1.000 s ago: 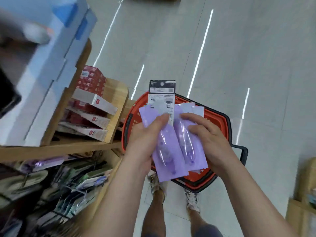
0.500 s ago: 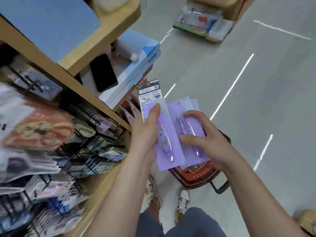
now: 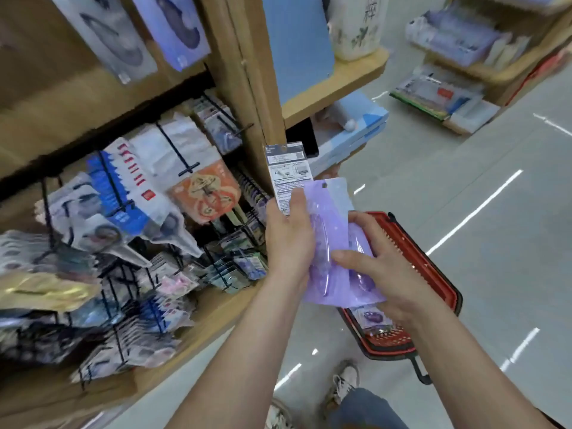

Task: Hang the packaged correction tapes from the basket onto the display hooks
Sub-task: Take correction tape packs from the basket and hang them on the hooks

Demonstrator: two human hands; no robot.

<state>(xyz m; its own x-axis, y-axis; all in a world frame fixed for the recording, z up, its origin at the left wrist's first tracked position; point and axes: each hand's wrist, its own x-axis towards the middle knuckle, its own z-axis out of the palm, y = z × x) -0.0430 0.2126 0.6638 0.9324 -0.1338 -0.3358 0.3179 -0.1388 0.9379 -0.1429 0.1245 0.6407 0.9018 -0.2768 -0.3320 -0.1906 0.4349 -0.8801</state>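
My left hand (image 3: 289, 239) grips a stack of packaged correction tapes: purple packs (image 3: 331, 239) with a hang hole at the top, and behind them a white pack with a black header (image 3: 286, 164). My right hand (image 3: 380, 267) holds the lower right of the purple packs, thumb across the front. Below my hands the red basket (image 3: 433, 274) stands on the floor with more packs (image 3: 371, 317) inside. Black display hooks (image 3: 182, 159) loaded with packaged goods fill the wooden shelf unit to the left.
A wooden upright post (image 3: 247, 88) divides the hook section from shelves with blue boxes (image 3: 353, 131). A second display (image 3: 448, 88) stands far right across the grey floor. My shoes (image 3: 343, 382) are beside the basket.
My view has swung left and up from the basket to the hook display. Both hands kept the packs and carried them toward the shelf; the right hand slid lower on the purple packs.
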